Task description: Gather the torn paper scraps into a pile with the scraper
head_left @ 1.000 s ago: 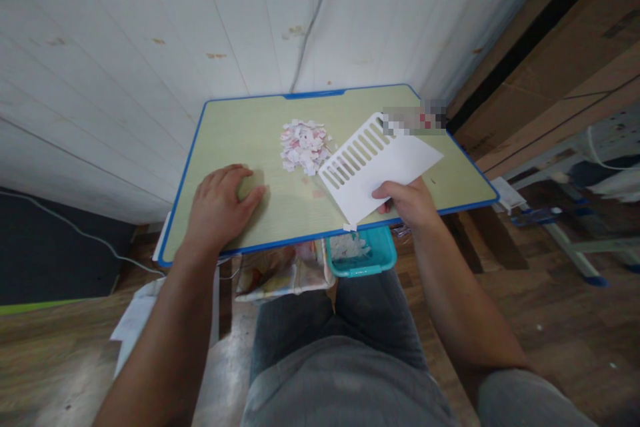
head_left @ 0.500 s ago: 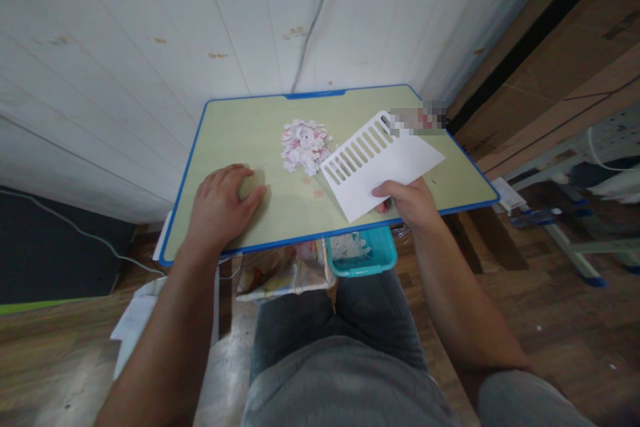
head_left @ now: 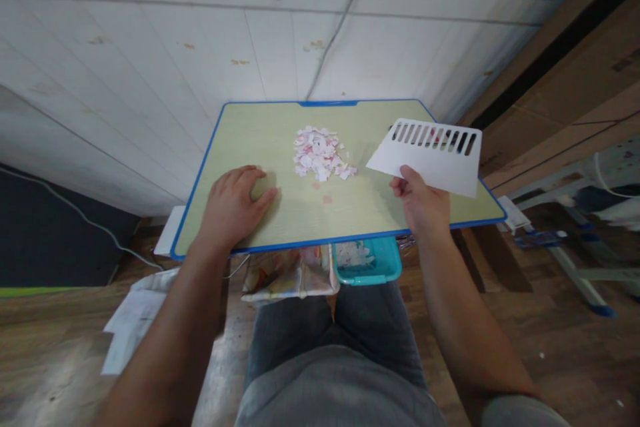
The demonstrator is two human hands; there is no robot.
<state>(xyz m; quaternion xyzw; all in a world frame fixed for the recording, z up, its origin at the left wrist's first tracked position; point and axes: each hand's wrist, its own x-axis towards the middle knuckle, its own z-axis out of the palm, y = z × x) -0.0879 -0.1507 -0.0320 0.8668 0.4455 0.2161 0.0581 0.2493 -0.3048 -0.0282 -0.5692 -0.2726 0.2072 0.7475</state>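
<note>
A white slotted scraper (head_left: 430, 163), flat with a row of long slots along its far edge, is pinched in my right hand (head_left: 423, 200) above the right side of the small table (head_left: 250, 213). To its left, apart from it, lies a heap of small torn paper scraps (head_left: 320, 152), white and pinkish. A couple of flat pinkish bits sit just in front of the heap. My left hand (head_left: 237, 203) rests on the tabletop at the left with thumb and fingers apart, holding nothing. Part of the far right tabletop is hidden behind the scraper.
Below the table's front edge hang or stand a teal plastic basket (head_left: 370, 278) with white scraps inside and a patterned fabric bin (head_left: 290, 283). A panelled wall (head_left: 200, 53) rises behind the table. Large cardboard (head_left: 545, 100) leans at the right.
The scraper has moved right, away from the paper heap, and turned so its slots face the far side. Some scraps now show at the heap's right edge. My left hand stays on the table.
</note>
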